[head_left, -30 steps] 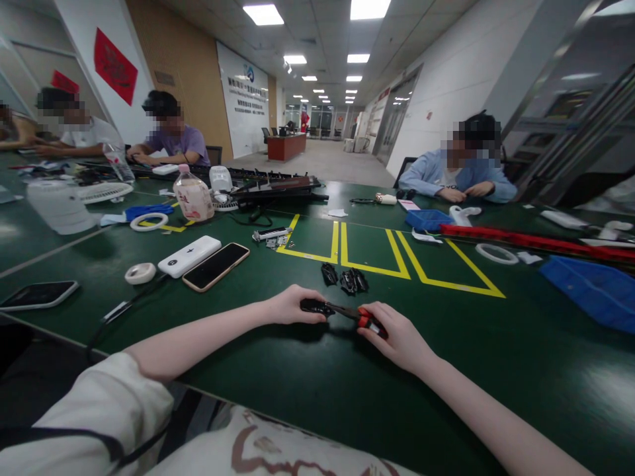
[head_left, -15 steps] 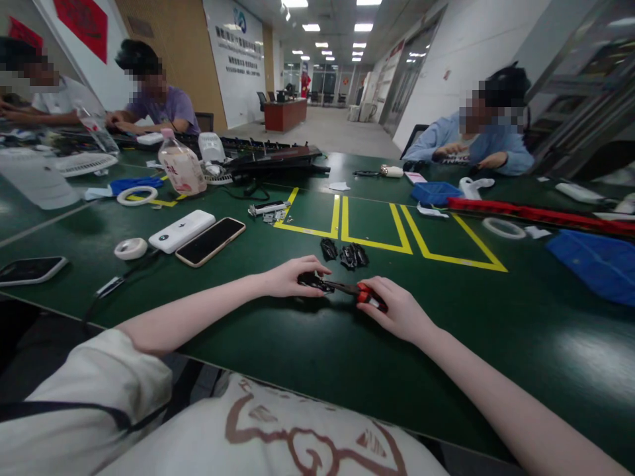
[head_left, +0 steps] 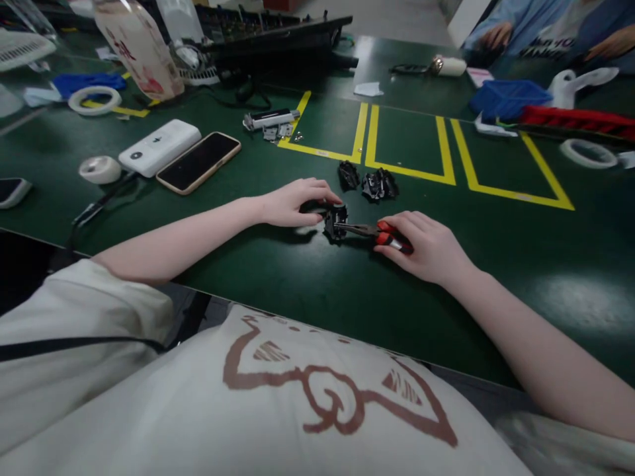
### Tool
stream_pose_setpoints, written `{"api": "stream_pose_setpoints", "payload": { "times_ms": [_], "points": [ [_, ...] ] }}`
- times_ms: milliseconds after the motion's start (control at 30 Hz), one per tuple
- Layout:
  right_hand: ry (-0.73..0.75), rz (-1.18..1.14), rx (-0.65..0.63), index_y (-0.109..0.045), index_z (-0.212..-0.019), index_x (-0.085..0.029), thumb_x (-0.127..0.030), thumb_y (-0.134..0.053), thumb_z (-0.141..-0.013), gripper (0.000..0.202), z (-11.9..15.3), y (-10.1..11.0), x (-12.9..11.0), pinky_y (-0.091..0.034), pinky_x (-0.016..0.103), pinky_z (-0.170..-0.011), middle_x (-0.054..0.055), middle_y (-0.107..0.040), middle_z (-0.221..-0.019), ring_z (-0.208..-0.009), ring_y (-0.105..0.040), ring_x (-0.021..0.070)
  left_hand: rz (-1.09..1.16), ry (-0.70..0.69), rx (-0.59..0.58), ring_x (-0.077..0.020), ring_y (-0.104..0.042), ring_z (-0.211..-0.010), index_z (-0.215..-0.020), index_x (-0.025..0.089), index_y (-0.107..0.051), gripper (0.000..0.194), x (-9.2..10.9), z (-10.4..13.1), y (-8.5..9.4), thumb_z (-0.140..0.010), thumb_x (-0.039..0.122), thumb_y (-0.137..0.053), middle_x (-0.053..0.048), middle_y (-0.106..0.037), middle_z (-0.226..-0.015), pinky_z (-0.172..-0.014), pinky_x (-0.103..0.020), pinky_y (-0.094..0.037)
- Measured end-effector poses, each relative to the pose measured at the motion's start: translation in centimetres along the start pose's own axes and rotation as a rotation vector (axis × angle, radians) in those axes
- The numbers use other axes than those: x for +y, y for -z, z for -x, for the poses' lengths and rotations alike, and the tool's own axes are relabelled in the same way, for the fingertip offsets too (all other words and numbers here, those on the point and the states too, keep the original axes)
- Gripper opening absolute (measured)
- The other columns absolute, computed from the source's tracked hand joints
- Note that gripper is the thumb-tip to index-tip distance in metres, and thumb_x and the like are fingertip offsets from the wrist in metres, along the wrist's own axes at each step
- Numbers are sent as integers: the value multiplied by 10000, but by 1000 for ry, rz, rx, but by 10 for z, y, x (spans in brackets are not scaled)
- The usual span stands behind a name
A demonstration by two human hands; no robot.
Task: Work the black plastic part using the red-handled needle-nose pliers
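Observation:
My right hand [head_left: 429, 248] is closed around the red and black handles of a pair of long-nose pliers [head_left: 364, 230]. The jaws point left and reach a small black plastic part [head_left: 335, 228] on the table. From the other side, my left hand [head_left: 295, 203] pinches that part at its upper left edge between thumb and fingers. A shiny bit shows on the part at the plier tips, too small to make out. Just beyond it lie similar black parts, a single one [head_left: 348, 174] and a cluster [head_left: 380, 184].
Yellow tape outlines [head_left: 411, 173] mark the green table [head_left: 278, 277]. To the left are a phone [head_left: 199, 162], a white power bank [head_left: 159, 147] and a tape roll [head_left: 100, 169]. Small metal pieces [head_left: 278, 132] lie behind. A blue tray [head_left: 510, 99] and a co-worker's hands [head_left: 497, 35] are at the far right.
My view has tilted down. The black part has come out from under my left fingers and shows more fully, with the plier tips against it. Both hands keep their places around it.

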State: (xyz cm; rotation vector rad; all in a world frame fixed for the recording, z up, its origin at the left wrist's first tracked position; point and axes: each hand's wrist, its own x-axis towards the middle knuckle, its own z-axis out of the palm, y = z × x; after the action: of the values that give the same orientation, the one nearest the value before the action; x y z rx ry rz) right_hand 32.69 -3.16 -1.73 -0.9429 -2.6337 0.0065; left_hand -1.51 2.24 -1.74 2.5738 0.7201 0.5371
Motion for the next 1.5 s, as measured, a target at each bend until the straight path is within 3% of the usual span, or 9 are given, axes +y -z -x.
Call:
{"api": "stream_pose_setpoints", "payload": {
  "times_ms": [133,200,333,500,800,1067,1500],
  "points": [
    [-4,-2,3,-667,-1307,-195,-458,-639,-1026,386,0,-1,1,-569,466,-820,156,-764,-1172,-987,-699,331,-158,88,9,-371,-616,-1265,-1555,173,-585,860,12,1,-12,-873,668,-755,-188,-663,-1415,-1089,-482,-446],
    [1,0,6,-671,-1298,-192,-456,-642,-1024,381,0,-1,1,-564,460,-816,158,-763,-1165,-982,-699,330,-206,125,35,-394,-599,-1265,-1551,151,-580,962,20,-1,-19,-826,747,-794,-216,-646,-1425,-1081,-500,-447],
    [21,19,15,-670,-1284,-175,-473,-627,-1032,393,0,-2,2,-563,458,-817,166,-760,-1154,-978,-697,331,-233,134,61,-392,-605,-1229,-1438,125,-664,851,27,-5,-26,-839,708,-822,-221,-650,-1371,-1055,-504,-466],
    [42,27,5,-655,-1318,-170,-473,-627,-1033,417,0,-2,3,-573,463,-819,166,-754,-1193,-1006,-703,331,-207,57,66,-366,-629,-1202,-1417,126,-690,794,21,-7,-25,-836,642,-855,-196,-667,-1329,-1048,-484,-489],
    [42,42,20,-648,-1324,-181,-473,-626,-1040,408,2,-1,0,-590,476,-813,164,-758,-1190,-989,-706,333,-238,24,94,-353,-674,-1147,-1302,135,-748,721,20,-7,-25,-852,695,-805,-171,-704,-1235,-988,-453,-519],
    [28,-2,0,-659,-1312,-174,-458,-625,-1036,398,-1,-1,-1,-578,474,-812,168,-766,-1182,-989,-701,334,-115,-45,114,-339,-663,-1177,-1392,133,-665,786,12,-7,-24,-802,607,-874,-193,-657,-1325,-982,-442,-546],
    [-3,-45,5,-674,-1337,-206,-441,-654,-1015,399,0,-2,2,-584,474,-833,151,-770,-1202,-1021,-717,340,-35,-33,102,-339,-664,-1197,-1394,159,-692,727,9,-8,-25,-833,591,-859,-177,-674,-1315,-1033,-458,-529]
  ]
}}
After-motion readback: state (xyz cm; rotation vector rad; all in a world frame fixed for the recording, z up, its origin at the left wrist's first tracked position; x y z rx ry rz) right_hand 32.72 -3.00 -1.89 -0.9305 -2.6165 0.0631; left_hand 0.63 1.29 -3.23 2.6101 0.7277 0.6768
